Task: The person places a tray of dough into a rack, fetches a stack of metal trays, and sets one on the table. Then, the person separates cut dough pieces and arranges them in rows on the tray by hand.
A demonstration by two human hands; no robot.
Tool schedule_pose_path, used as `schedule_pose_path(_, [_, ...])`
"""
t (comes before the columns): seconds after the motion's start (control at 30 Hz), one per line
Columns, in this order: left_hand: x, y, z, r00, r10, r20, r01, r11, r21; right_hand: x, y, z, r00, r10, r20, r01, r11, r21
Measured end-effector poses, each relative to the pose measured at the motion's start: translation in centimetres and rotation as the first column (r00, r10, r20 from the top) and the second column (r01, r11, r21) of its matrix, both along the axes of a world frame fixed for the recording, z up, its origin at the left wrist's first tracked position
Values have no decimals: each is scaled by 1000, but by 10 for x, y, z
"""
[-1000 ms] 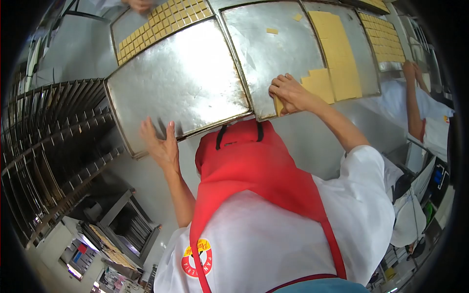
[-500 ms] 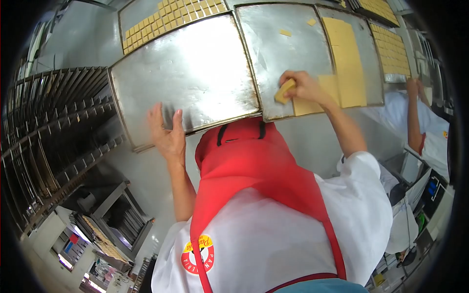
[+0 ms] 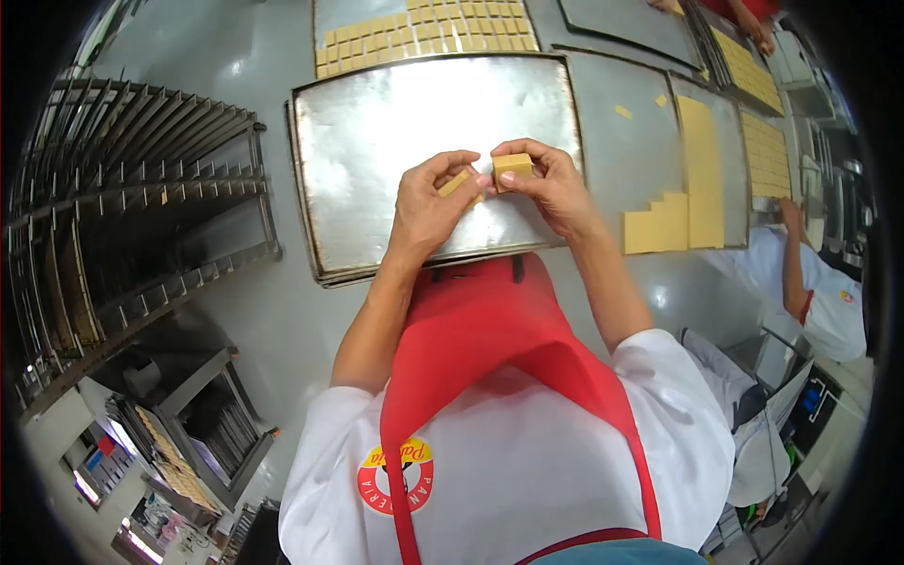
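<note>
Both hands are raised close together over a bare metal tray in front of me. My left hand is closed on a small yellow piece. My right hand grips a yellow block between thumb and fingers. The fingertips of the two hands nearly meet. To the right, a second tray bears a stepped yellow slab, a long yellow strip and two small scraps.
Behind the tray lie rows of small yellow pieces. A metal rack stands at the left. More yellow pieces are at the right, beside a person in white. Another person's hands show at the top right.
My right hand has lifted the yellow block from the right tray and moved left over the bare tray. My left hand has come up toward it and closed on a yellow piece. The view has shifted.
</note>
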State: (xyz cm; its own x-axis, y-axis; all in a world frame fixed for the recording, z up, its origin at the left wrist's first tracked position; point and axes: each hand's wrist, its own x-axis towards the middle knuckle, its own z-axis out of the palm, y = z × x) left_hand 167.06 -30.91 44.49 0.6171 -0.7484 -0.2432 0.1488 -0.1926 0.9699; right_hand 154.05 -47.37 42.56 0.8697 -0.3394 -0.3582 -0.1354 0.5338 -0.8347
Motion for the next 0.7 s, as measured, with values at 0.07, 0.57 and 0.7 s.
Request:
schedule_pose_path(0.07, [21, 24, -3, 999, -45, 10, 45, 999, 18, 20, 12, -6, 997, -68, -41, 61, 986, -152])
schedule_pose_path(0.57, [92, 61, -22, 955, 110, -274, -172, 961, -217, 102, 74, -17, 987, -153, 43, 144, 975, 171])
schedule_pose_path(0.7, [101, 67, -30, 873, 85, -481, -204, 958, -201, 107, 80, -27, 990, -125, 60, 124, 992, 17])
